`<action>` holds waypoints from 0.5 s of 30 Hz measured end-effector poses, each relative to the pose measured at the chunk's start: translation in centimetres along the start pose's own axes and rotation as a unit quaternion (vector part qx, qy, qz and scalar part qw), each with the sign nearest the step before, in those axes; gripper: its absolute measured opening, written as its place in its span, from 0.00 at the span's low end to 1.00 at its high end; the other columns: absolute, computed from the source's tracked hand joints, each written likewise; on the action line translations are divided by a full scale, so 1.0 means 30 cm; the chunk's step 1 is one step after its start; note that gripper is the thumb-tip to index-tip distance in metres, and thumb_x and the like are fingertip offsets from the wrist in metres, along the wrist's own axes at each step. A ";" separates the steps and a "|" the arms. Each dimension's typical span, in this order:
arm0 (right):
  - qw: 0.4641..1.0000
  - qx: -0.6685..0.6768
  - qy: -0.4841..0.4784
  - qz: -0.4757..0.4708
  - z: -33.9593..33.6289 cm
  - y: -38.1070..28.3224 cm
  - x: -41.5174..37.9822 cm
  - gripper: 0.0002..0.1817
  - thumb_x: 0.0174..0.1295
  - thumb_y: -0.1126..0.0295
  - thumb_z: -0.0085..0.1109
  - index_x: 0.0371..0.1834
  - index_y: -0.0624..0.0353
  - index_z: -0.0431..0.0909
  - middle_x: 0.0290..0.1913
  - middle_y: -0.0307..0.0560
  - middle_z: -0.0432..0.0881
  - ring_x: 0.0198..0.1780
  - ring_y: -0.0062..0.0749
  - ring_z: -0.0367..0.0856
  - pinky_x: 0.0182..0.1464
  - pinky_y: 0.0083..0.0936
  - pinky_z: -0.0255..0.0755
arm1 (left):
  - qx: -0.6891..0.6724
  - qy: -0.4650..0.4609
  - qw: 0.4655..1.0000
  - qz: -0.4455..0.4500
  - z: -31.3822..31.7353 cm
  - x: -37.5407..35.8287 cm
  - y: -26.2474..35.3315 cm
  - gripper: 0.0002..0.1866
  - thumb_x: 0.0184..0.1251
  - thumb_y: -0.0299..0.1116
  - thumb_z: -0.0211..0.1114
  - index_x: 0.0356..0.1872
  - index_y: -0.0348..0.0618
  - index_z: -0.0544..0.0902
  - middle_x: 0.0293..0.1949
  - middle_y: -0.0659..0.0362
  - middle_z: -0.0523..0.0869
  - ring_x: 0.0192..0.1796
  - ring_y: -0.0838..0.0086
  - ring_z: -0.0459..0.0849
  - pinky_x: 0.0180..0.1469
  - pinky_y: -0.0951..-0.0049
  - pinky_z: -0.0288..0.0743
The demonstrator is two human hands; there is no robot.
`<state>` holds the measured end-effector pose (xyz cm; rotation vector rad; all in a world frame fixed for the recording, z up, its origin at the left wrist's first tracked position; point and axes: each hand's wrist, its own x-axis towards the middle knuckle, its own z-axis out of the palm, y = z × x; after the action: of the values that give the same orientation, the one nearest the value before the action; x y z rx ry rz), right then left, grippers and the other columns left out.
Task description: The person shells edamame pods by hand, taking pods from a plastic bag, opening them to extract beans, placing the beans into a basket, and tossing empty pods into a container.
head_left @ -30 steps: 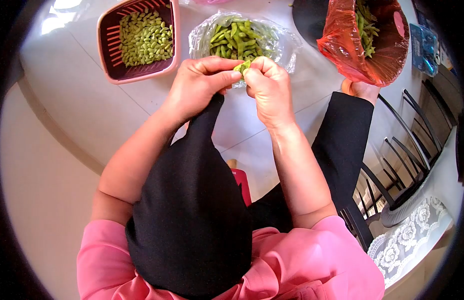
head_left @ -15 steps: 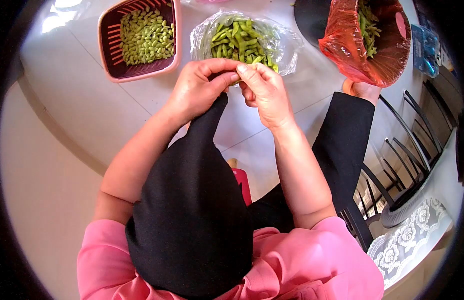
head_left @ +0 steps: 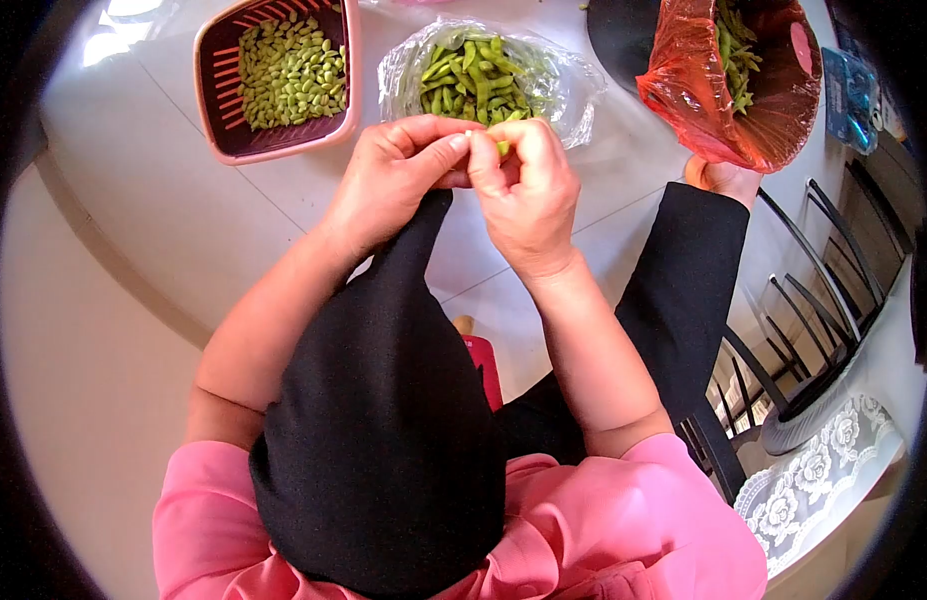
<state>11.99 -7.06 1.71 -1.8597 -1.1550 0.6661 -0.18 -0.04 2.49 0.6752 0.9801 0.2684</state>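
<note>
In front of my raised knee, my left hand [head_left: 403, 170] and my right hand [head_left: 528, 195] meet fingertip to fingertip. Pinched between them is a green edamame pod [head_left: 503, 147], mostly covered by the fingers. Just beyond the hands, a clear plastic bag [head_left: 573, 95] lies spread on the floor with a heap of whole edamame pods [head_left: 473, 75] on it. To the left stands a pink and dark-red plastic basket [head_left: 353, 90] holding shelled beans [head_left: 293, 75].
A red plastic bag [head_left: 673, 110] lines a container at the upper right, with green pods or husks [head_left: 733, 55] inside. My bare foot [head_left: 723, 180] is right below it. Black metal rails [head_left: 823, 260] and a white lace cloth [head_left: 813, 470] are along the right side.
My right hand has turned, and its fingers are more curled around the pod. The left hand has shifted only slightly. The basket and bags stay where they were.
</note>
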 end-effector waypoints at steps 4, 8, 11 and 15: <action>0.994 -0.078 -0.024 -0.073 0.010 -0.030 0.002 0.09 0.52 0.71 0.61 0.27 0.56 0.69 0.26 0.47 0.71 0.25 0.44 0.74 0.26 0.34 0.69 | -0.067 -0.045 0.996 0.021 -0.026 0.009 -0.020 0.11 0.66 0.28 0.51 0.46 0.34 0.75 0.38 0.60 0.80 0.38 0.80 0.79 0.43 0.81 0.74; 0.987 0.115 -0.066 0.091 -0.012 -0.069 0.021 0.06 0.57 0.71 0.60 0.29 0.60 0.73 0.24 0.40 0.75 0.23 0.25 0.73 0.25 0.21 0.67 | -0.097 -0.047 0.994 -0.003 -0.025 0.012 -0.020 0.10 0.70 0.34 0.50 0.40 0.38 0.74 0.30 0.64 0.77 0.30 0.83 0.74 0.35 0.84 0.69; 0.951 0.227 -0.099 0.185 -0.028 -0.049 0.030 0.08 0.63 0.68 0.56 0.32 0.61 0.75 0.21 0.35 0.75 0.22 0.14 0.70 0.24 0.12 0.62 | 0.017 -0.054 0.997 0.043 -0.020 0.011 -0.020 0.11 0.72 0.37 0.50 0.38 0.40 0.74 0.24 0.65 0.75 0.25 0.85 0.70 0.29 0.84 0.66; 0.839 0.392 -0.136 0.351 -0.056 -0.031 0.047 0.09 0.65 0.65 0.53 0.33 0.60 0.75 0.21 0.35 0.73 0.19 0.14 0.66 0.20 0.11 0.56 | 0.024 -0.037 0.999 0.025 -0.014 0.008 -0.007 0.08 0.71 0.34 0.51 0.38 0.40 0.74 0.24 0.65 0.75 0.24 0.85 0.71 0.27 0.84 0.67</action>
<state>13.46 -6.20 3.37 -1.4238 -0.1910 1.5810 -0.42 0.09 2.03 0.7484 0.9028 0.2633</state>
